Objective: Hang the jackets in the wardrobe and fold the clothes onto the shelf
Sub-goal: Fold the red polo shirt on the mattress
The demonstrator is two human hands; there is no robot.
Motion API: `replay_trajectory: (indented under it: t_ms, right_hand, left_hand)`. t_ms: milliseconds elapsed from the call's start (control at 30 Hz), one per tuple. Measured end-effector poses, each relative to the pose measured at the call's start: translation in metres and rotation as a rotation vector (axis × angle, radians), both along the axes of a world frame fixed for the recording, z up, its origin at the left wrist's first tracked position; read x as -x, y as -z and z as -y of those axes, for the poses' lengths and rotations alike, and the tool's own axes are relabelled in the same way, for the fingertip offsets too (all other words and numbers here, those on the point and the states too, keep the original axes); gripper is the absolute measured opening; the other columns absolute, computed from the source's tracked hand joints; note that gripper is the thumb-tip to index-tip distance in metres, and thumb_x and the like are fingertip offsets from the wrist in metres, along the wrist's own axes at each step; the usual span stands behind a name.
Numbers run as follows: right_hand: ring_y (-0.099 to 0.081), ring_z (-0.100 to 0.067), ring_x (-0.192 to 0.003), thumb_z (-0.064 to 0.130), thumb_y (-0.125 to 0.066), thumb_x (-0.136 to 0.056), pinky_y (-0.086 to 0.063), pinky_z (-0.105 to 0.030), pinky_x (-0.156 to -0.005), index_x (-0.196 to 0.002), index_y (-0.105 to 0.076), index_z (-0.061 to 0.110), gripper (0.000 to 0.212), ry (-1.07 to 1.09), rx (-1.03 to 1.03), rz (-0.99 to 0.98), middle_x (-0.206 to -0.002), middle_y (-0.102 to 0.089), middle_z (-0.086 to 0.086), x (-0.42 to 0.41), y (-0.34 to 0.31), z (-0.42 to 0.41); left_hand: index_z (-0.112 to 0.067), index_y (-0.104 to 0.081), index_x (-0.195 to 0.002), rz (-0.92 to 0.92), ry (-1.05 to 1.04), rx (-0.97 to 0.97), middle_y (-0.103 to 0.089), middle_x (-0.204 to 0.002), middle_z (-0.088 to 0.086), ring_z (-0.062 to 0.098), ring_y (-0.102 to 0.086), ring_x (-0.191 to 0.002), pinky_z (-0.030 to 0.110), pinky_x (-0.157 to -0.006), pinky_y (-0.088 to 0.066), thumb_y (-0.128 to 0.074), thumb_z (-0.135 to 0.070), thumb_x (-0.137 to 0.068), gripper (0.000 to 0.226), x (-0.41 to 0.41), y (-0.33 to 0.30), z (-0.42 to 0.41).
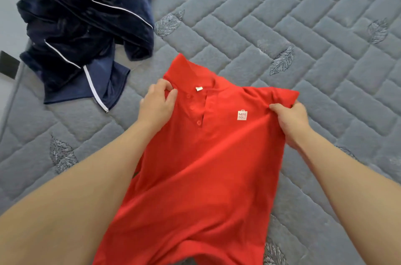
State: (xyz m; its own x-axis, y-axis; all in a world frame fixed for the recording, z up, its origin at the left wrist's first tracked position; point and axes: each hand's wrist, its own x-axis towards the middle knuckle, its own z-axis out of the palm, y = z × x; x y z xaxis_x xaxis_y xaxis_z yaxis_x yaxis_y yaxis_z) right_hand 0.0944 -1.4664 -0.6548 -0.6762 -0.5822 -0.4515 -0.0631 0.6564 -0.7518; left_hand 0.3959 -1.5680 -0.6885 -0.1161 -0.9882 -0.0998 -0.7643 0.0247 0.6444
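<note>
Head view: both hands' fingers (pixel 171 93) pinch red polo shirt (pixel 201 167).

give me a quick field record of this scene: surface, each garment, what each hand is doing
surface: grey quilted mattress with stitched leaf motifs
held garment: red polo shirt, front up, white chest logo, buttons undone
left hand: grips the shirt beside the collar
right hand: grips the shirt at the other shoulder
other garment: dark navy velvet clothing with white piping, heaped, untouched
</note>
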Motion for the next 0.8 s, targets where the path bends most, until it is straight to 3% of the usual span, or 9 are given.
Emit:
replay_trajectory:
  t_ms: [100,167,233,367,433,500,600,667,800]
  right_hand:
    - [-0.019,-0.036,-0.139,0.052,-0.063,-0.085,-0.022,-0.056,-0.115,-0.141,-0.042,0.024,0.067,-0.202,-0.403,-0.353,-0.151,-0.014,-0.018,0.000,0.019,-0.003]
    - [0.004,-0.035,-0.147,0.059,-0.057,-0.085,-0.008,-0.071,-0.111,-0.152,-0.018,0.037,0.080,-0.255,-0.472,-0.363,-0.160,0.012,-0.007,-0.019,0.031,-0.012]
    - [0.011,-0.032,-0.148,0.060,-0.054,-0.086,-0.004,-0.075,-0.108,-0.153,-0.004,0.043,0.086,-0.330,-0.545,-0.345,-0.160,0.022,0.001,-0.043,0.044,-0.022]
    - [0.016,-0.028,-0.149,0.058,-0.053,-0.086,-0.002,-0.071,-0.109,-0.153,0.001,0.042,0.087,-0.507,-0.627,-0.324,-0.160,0.025,0.005,-0.085,0.067,-0.043]
    - [0.018,-0.027,-0.149,0.058,-0.051,-0.087,-0.002,-0.069,-0.112,-0.154,0.002,0.039,0.088,-0.628,-0.631,-0.296,-0.161,0.025,0.006,-0.102,0.072,-0.045]
    - [0.018,-0.027,-0.149,0.057,-0.050,-0.087,-0.003,-0.066,-0.114,-0.155,0.004,0.035,0.090,-0.680,-0.628,-0.282,-0.161,0.024,0.005,-0.113,0.072,-0.043]
    - [0.014,-0.026,-0.150,0.051,-0.052,-0.089,-0.005,-0.065,-0.114,-0.156,0.000,0.030,0.087,-0.738,-0.606,-0.361,-0.161,0.022,0.004,-0.116,0.066,-0.032]
    - [0.012,-0.026,-0.150,0.046,-0.052,-0.089,-0.006,-0.063,-0.115,-0.156,-0.005,0.028,0.084,-0.800,-0.556,-0.434,-0.162,0.020,0.002,-0.116,0.062,-0.021]
    - [0.007,-0.026,-0.151,0.045,-0.046,-0.093,-0.005,-0.058,-0.117,-0.155,-0.016,0.025,0.072,-0.932,-0.450,-0.464,-0.164,0.011,0.000,-0.127,0.061,0.005]
  left_hand:
    - [-0.024,-0.033,-0.145,0.369,-0.225,-0.313,-0.035,-0.148,0.013,0.035,-0.034,-0.136,0.055,-0.109,-0.026,-0.047,-0.058,-0.093,0.064,-0.025,0.022,-0.007]
    - [-0.017,-0.032,-0.145,0.367,-0.439,-0.508,-0.028,-0.151,0.014,0.036,-0.026,-0.139,0.053,-0.111,-0.023,-0.049,-0.062,-0.089,0.073,-0.043,0.035,-0.026]
    - [-0.017,-0.044,-0.134,0.389,-0.428,-0.546,-0.032,-0.144,0.013,0.036,-0.029,-0.133,0.049,-0.109,-0.025,-0.054,-0.058,-0.088,0.062,-0.055,0.045,-0.043]
    - [-0.004,-0.056,-0.104,0.234,-0.277,-0.413,-0.052,-0.122,0.025,0.040,-0.047,-0.115,0.042,-0.095,-0.037,-0.048,-0.030,-0.095,0.029,-0.057,0.038,-0.039]
    - [-0.004,-0.053,-0.091,0.010,-0.407,-0.253,-0.058,-0.098,0.023,0.038,-0.055,-0.097,0.041,-0.078,-0.037,-0.046,-0.021,-0.095,0.018,-0.066,0.020,-0.021]
    - [-0.007,-0.048,-0.090,-0.010,-0.536,-0.074,-0.056,-0.089,0.017,0.038,-0.056,-0.091,0.040,-0.074,-0.034,-0.047,-0.024,-0.095,0.017,-0.084,0.002,-0.002]
    - [-0.011,-0.048,-0.112,0.240,-0.645,0.008,-0.060,-0.115,0.018,0.041,-0.056,-0.112,0.050,-0.094,-0.037,-0.050,-0.056,-0.091,0.050,-0.109,-0.004,0.014]
    - [-0.012,-0.042,-0.132,0.305,-0.730,-0.144,-0.048,-0.136,0.020,0.040,-0.044,-0.129,0.055,-0.107,-0.028,-0.048,-0.071,-0.083,0.077,-0.117,0.003,0.012]
    - [-0.013,-0.016,-0.153,0.552,-0.597,-0.331,-0.022,-0.156,0.020,0.036,-0.018,-0.145,0.059,-0.117,-0.006,-0.056,-0.042,-0.080,0.088,-0.115,0.017,-0.015]
